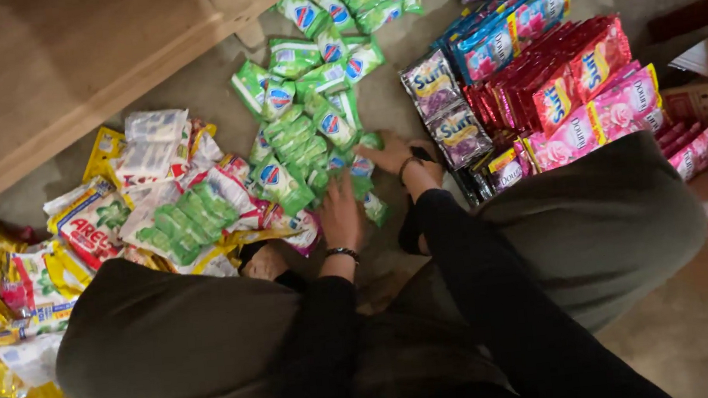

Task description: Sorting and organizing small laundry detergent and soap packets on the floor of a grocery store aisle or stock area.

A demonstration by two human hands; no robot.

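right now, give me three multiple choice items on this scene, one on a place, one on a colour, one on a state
1. Where do the sachets lie?
A. on a shelf
B. on the floor
C. in a basket

2. What colour are the sachets under both hands?
A. green
B. black
C. orange

3. How does the left hand sit?
A. raised in the air
B. closed round a bottle
C. palm down, fingers spread on the sachets

Answers:
1 B, the packets are spread over the bare floor in front of the crouching person.
2 A, the left hand and right hand both rest on the green sachets, with the red and pink sachets off to the right.
3 C, the left hand lies flat on the pile with nothing gripped.
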